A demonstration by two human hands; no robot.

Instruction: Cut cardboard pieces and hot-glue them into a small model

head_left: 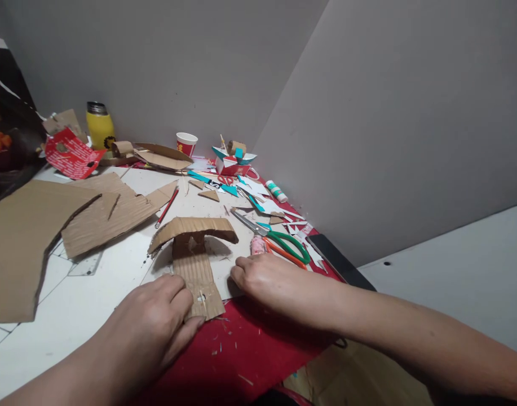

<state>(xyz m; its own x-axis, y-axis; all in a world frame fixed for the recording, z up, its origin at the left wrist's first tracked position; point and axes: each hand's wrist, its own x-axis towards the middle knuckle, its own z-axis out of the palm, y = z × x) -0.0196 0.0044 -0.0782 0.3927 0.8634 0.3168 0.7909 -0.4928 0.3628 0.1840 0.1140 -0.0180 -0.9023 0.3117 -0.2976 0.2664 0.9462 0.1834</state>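
Observation:
A corrugated cardboard model [193, 242], a curved top strip on an upright stem with a flat strip running toward me, stands on the white table [93, 304]. My left hand [157, 318] lies palm down on the near end of that flat strip, thumb against its edge. My right hand [269, 279] rests fingers down on the beige sheet [224, 282] just right of the model, touching nothing else. Green-handled scissors [279, 239] lie just beyond my right hand.
Large cardboard sheets [34, 237] cover the left of the table. A red pencil [167, 207], paper scraps, glue stick [277, 192], paper cup [186, 143], yellow flask [99, 125] and a small paper boat [233, 158] sit farther back. A dark phone [338, 262] lies right; grey walls close in behind.

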